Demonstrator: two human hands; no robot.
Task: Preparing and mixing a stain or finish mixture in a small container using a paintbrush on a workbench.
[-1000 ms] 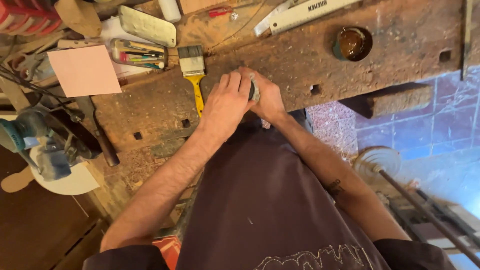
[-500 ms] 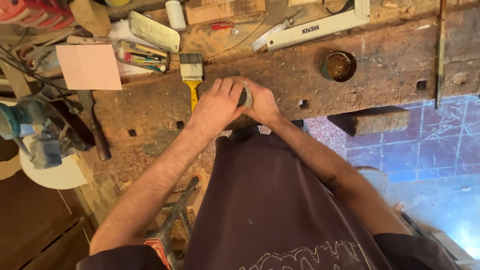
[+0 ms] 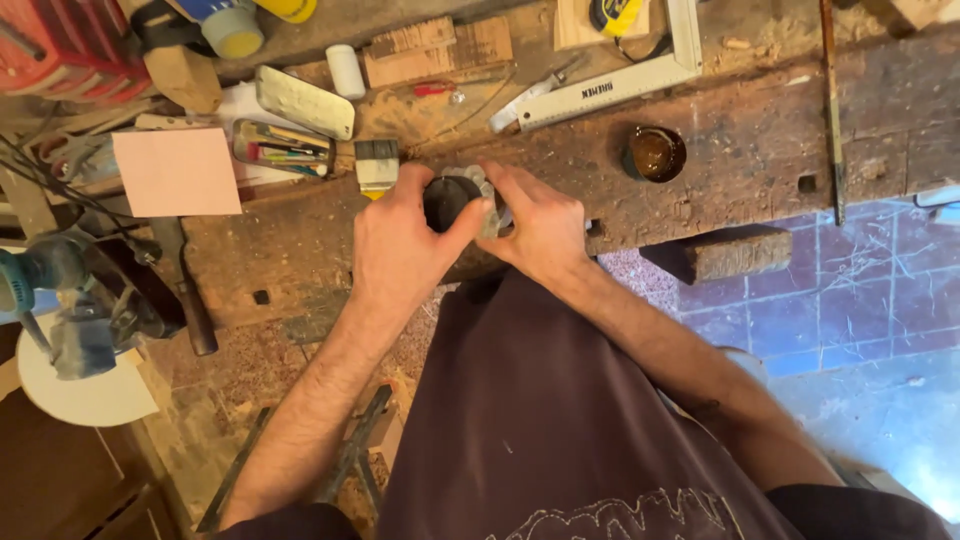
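Both hands meet on a small dark round jar (image 3: 447,200) at the near edge of the wooden counter (image 3: 760,130): the left hand (image 3: 400,245) has its fingers wrapped closed around the jar body, while the right hand (image 3: 535,225) pinches a pale, greyish piece (image 3: 487,195) against its side. Working it well probably calls for 1 hand bracing the jar firmly on the counter. The jar's contents are hidden; 1 open brown jar (image 3: 655,152) nearby holds a glossy brown liquid.

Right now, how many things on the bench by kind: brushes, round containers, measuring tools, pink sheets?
Brushes: 1, the paintbrush
Round containers: 2, the dark jar between both hands and the open brown jar
Measuring tools: 2, the metal square and tape measure
Pink sheets: 1, the pink sheet
Total: 6
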